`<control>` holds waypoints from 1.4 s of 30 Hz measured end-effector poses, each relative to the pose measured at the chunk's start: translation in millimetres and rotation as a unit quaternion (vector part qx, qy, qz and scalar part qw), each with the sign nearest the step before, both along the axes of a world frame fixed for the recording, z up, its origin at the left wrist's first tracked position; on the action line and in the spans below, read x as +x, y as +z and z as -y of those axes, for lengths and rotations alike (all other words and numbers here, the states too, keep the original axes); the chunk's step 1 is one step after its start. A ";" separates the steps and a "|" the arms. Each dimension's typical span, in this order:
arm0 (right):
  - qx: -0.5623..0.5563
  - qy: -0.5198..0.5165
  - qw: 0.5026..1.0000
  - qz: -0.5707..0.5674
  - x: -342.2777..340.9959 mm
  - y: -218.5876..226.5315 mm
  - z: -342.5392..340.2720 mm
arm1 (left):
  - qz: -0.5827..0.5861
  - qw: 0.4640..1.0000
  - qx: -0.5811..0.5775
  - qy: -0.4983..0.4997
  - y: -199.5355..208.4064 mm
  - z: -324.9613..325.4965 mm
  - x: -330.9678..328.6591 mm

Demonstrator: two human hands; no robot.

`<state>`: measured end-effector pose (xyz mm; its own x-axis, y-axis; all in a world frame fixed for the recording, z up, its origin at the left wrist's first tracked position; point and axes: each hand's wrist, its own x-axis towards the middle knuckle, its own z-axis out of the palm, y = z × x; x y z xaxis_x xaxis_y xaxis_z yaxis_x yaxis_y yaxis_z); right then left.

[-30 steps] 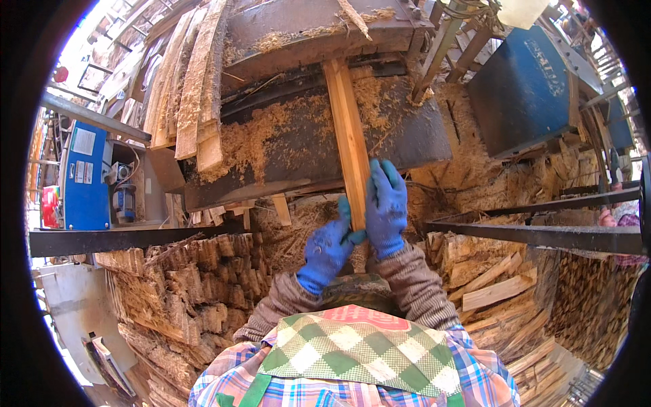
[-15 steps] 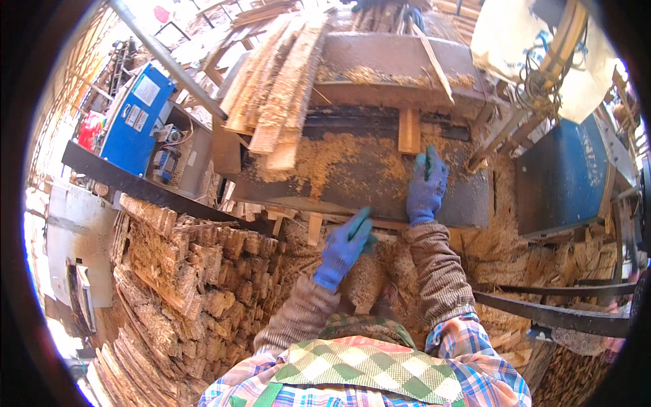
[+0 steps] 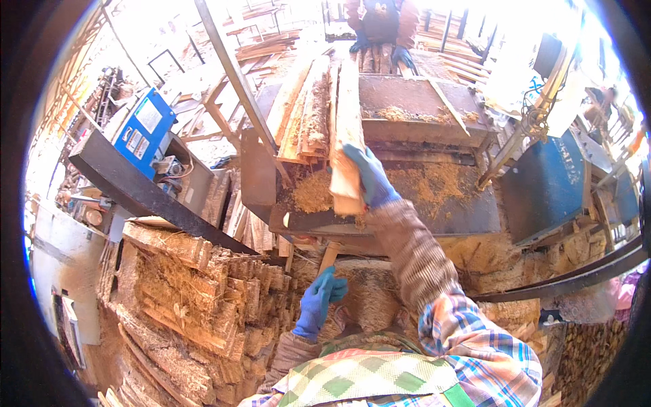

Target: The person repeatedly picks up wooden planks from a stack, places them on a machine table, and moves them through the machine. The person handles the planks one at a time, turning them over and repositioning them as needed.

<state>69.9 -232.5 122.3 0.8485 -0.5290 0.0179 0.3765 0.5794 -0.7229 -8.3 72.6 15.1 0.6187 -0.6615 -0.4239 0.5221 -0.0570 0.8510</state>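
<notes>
Right hand: your blue-gloved right hand (image 3: 369, 178) reaches out over the saw table (image 3: 468, 210), its fingers wrapped around the near end of a rough wooden slab (image 3: 346, 129).
Slab: it lies lengthwise, beside other bark-edged offcuts (image 3: 305, 112) leaning on the table.
Left hand: your left hand (image 3: 322, 302) hangs low near your chest, fingers loosely curled, holding nothing.
Around: sawdust (image 3: 315, 193) sits just beside the slab; stacked boards (image 3: 196, 298) lie lower left; another person (image 3: 380, 24) stands at the far end.
</notes>
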 end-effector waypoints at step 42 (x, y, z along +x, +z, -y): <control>-0.165 -0.278 0.873 -0.366 -378.4 -78.2 -7.4 | -0.189 0.964 -0.170 -0.077 18.6 160.4 -63.9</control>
